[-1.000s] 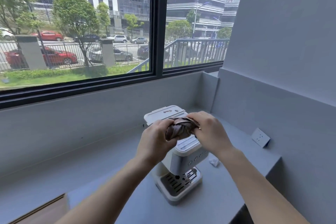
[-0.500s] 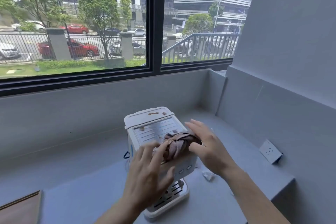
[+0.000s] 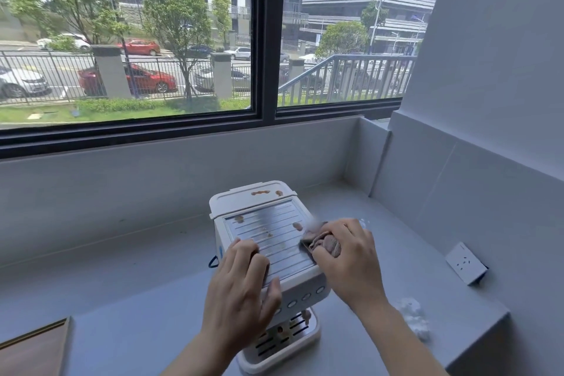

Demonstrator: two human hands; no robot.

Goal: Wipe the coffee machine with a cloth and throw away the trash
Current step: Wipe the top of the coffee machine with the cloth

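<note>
Grey bench is occupied by a white coffee machine with a ribbed metal top. Its front left corner is pressed by the flat left hand; a bunched brown cloth is gripped by the right hand at the top's right edge. White crumpled trash is seen nearby

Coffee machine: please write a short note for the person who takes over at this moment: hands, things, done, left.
Left hand rests on the front left of the coffee machine top, holding nothing.
Right hand grips the bunched cloth at the right edge of the top plate.
Done: little; brown stains show on the plate, the rear lid and the drip tray.
Left: wipe these off, then throw away the white crumpled trash on the counter, right of the machine.
</note>
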